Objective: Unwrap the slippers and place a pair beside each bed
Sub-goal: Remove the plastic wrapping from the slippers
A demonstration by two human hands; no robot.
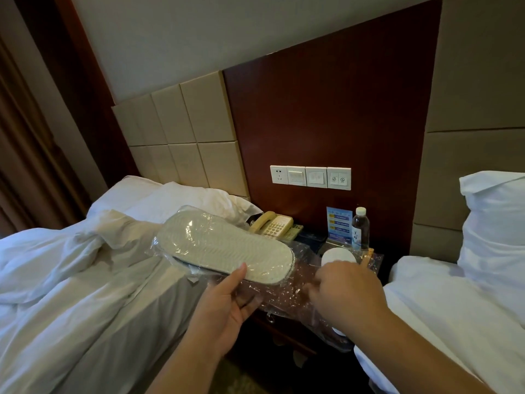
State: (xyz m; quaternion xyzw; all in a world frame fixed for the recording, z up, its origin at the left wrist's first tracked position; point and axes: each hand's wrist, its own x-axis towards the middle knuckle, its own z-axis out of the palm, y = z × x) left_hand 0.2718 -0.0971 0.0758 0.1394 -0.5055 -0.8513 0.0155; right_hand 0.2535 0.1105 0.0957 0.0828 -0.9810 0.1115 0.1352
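Between the left bed [85, 294] and the right bed [443, 314], over the nightstand [284, 331], our left hand [224, 305] clasps the slippers [224, 245], sole up, thumb on the heel edge; our right hand [346, 291] pinches the loose wrapper [287, 291]; we judge the pair light and floppy, the film slick; hold the heel firmly while peeling.

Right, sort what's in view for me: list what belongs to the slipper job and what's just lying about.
Belongs to the job:
slippers, not yet unwrapped
plastic wrap
left bed
right bed

Just lying about:
telephone
water bottle
blue card
wall switch panel
pillow
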